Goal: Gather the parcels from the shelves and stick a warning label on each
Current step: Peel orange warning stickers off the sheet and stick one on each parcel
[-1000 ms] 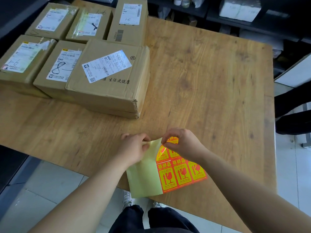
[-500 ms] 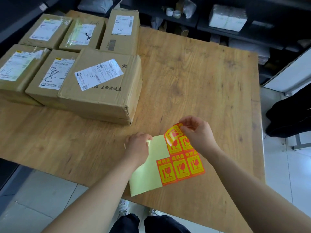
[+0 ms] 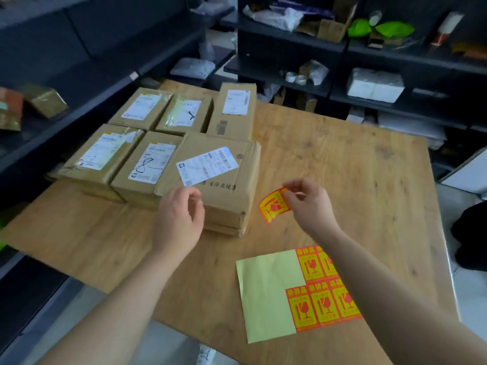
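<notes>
Several brown cardboard parcels with white shipping labels sit grouped on the left half of the wooden table [image 3: 342,167]. The nearest and largest parcel [image 3: 224,180] is at the group's front right. My right hand [image 3: 308,204] pinches a peeled red-and-yellow warning label [image 3: 274,206] by its upper corner, in the air just right of that parcel. My left hand [image 3: 181,214] hovers with fingers apart over the parcel's near left corner, holding nothing. The yellow-green sticker sheet [image 3: 266,291], with several labels still on its right side, lies flat on the table near me.
Dark shelving stands along the left and back, holding bags, tape rolls [image 3: 296,78], a white package [image 3: 374,85] and small boxes. A gold pouch [image 3: 44,100] lies on the left shelf. The table's near edge drops to a tiled floor.
My right hand peeled one label off the sheet and lifted it toward the big parcel. My left hand let go of the sheet, which now lies on the table, and moved to the parcel.
</notes>
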The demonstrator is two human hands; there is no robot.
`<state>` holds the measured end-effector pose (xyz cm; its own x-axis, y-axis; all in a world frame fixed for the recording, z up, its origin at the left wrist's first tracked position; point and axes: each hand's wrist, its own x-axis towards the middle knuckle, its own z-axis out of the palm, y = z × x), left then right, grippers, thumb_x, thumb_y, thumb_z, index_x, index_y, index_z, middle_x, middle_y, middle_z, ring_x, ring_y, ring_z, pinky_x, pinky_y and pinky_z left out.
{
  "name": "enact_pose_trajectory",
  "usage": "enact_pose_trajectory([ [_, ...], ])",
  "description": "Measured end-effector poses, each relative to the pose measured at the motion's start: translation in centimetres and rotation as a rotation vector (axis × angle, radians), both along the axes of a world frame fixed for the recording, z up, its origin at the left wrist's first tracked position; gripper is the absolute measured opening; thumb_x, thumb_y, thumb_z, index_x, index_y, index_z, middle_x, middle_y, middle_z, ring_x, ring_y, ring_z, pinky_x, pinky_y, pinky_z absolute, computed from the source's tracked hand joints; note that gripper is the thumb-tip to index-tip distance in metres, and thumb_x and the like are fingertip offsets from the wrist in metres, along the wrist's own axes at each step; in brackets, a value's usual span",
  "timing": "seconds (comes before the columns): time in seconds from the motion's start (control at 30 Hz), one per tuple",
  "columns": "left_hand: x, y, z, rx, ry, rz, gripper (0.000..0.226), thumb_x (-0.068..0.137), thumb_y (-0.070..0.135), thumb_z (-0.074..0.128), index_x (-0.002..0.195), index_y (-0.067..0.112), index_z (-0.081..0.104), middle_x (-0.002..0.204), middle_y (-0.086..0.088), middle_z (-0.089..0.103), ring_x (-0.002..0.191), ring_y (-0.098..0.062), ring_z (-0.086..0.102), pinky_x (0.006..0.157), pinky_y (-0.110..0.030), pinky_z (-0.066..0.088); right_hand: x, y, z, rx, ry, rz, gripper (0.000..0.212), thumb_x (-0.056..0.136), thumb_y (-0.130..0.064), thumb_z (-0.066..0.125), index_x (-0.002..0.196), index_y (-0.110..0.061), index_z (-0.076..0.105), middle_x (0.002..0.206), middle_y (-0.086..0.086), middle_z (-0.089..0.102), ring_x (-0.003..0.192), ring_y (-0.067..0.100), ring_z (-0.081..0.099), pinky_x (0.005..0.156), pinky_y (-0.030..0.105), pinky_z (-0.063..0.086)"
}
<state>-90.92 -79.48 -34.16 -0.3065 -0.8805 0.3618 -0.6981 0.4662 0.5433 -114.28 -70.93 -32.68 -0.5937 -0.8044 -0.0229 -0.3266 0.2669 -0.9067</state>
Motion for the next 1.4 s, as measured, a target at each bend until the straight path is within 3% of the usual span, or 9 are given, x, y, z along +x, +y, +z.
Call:
enact_pose_trajectory([
  [0.1, 1.4, -4.8, 1.5, 0.032, -0.116, 0.119, 0.036, 0.087, 0.016, 0.061, 0.120, 0.005, 0.054, 0.120, -0.016, 0.053, 0.111, -0.036, 0.047, 0.096, -0.043, 0.037, 2.1, -2.5, 1.1, 0.013, 0.031, -0.007, 0.015, 0.087, -0.005, 0.057, 0.089, -0.018, 0.063, 0.078, -0.009, 0.061, 0.065, 0.003, 0.056, 0.052, 0.007, 0.041],
  [0.23, 1.6, -8.8, 2.2, 0.340, -0.293, 0.054, 0.055, 0.094, 0.028, 0.050, 0.142, 0.007, 0.033, 0.142, -0.016, 0.038, 0.129, -0.034, 0.037, 0.105, -0.044, 0.033, 4.6, -4.7, 1.3, 0.096, 0.064, -0.035, 0.015, 0.085, -0.005, 0.054, 0.089, -0.017, 0.063, 0.076, -0.011, 0.057, 0.067, 0.009, 0.055, 0.050, 0.007, 0.039],
  [0.47, 2.9, -9.0, 2.5, 0.366, -0.255, -0.073, 0.047, 0.090, 0.027, 0.060, 0.133, 0.014, 0.047, 0.134, -0.011, 0.048, 0.122, -0.030, 0.047, 0.098, -0.039, 0.039, 6.7, -4.9, 1.5, 0.197, 0.151, -0.121, 0.018, 0.083, -0.007, 0.053, 0.090, -0.018, 0.064, 0.073, -0.014, 0.056, 0.070, 0.008, 0.054, 0.051, 0.008, 0.036],
  [0.57, 4.8, -8.2, 2.5, 0.404, -0.214, -0.097, 0.050, 0.087, 0.032, 0.064, 0.133, 0.018, 0.049, 0.133, -0.010, 0.044, 0.117, -0.027, 0.050, 0.097, -0.035, 0.039, 7.9, -3.6, 1.6, 0.236, 0.177, -0.144, 0.017, 0.082, -0.011, 0.055, 0.089, -0.022, 0.065, 0.075, -0.014, 0.058, 0.073, 0.010, 0.055, 0.055, 0.017, 0.037],
  [0.87, 9.0, -5.1, 0.8, 0.474, -0.207, -0.117, 0.065, 0.081, 0.040, 0.069, 0.137, 0.023, 0.042, 0.130, -0.009, 0.044, 0.121, -0.028, 0.046, 0.098, -0.036, 0.040, 11.0, -0.3, 1.6, 0.302, 0.218, -0.205, 0.014, 0.082, -0.019, 0.059, 0.086, -0.032, 0.065, 0.080, -0.017, 0.061, 0.075, 0.011, 0.057, 0.062, 0.023, 0.036],
  [1.1, 11.1, -3.8, 0.8, 0.537, -0.193, -0.189, 0.061, 0.077, 0.044, 0.072, 0.126, 0.026, 0.040, 0.111, -0.003, 0.046, 0.092, -0.017, 0.051, 0.074, -0.028, 0.039, 11.5, 1.7, 2.0, 0.346, 0.271, -0.114, 0.013, 0.081, -0.019, 0.060, 0.084, -0.032, 0.064, 0.084, -0.013, 0.065, 0.079, 0.012, 0.061, 0.065, 0.025, 0.045],
  [1.23, 11.7, -3.7, 1.0, 0.507, -0.272, -0.212, 0.062, 0.077, 0.047, 0.071, 0.124, 0.023, 0.038, 0.118, -0.004, 0.043, 0.102, -0.020, 0.051, 0.081, -0.032, 0.044, 10.8, 2.5, 3.1, 0.381, 0.317, 0.010, 0.017, 0.084, -0.013, 0.057, 0.085, -0.028, 0.063, 0.088, -0.006, 0.064, 0.071, 0.017, 0.062, 0.059, 0.027, 0.049],
  [1.33, 11.1, -3.9, 1.7, 0.430, -0.409, -0.234, 0.067, 0.080, 0.047, 0.068, 0.134, 0.024, 0.037, 0.130, -0.005, 0.038, 0.118, -0.025, 0.042, 0.093, -0.033, 0.040, 9.8, 2.5, 4.5, 0.359, 0.370, 0.028, 0.019, 0.087, -0.009, 0.054, 0.090, -0.025, 0.063, 0.086, -0.005, 0.064, 0.072, 0.012, 0.059, 0.058, 0.015, 0.041],
  [1.4, 10.4, -4.1, 2.2, 0.334, -0.423, -0.281, 0.059, 0.082, 0.043, 0.067, 0.134, 0.027, 0.044, 0.131, -0.001, 0.043, 0.118, -0.025, 0.040, 0.096, -0.032, 0.038, 9.6, 2.1, 5.4, 0.346, 0.399, 0.070, 0.018, 0.088, -0.008, 0.054, 0.095, -0.022, 0.063, 0.085, -0.006, 0.061, 0.074, 0.010, 0.056, 0.059, 0.011, 0.038],
])
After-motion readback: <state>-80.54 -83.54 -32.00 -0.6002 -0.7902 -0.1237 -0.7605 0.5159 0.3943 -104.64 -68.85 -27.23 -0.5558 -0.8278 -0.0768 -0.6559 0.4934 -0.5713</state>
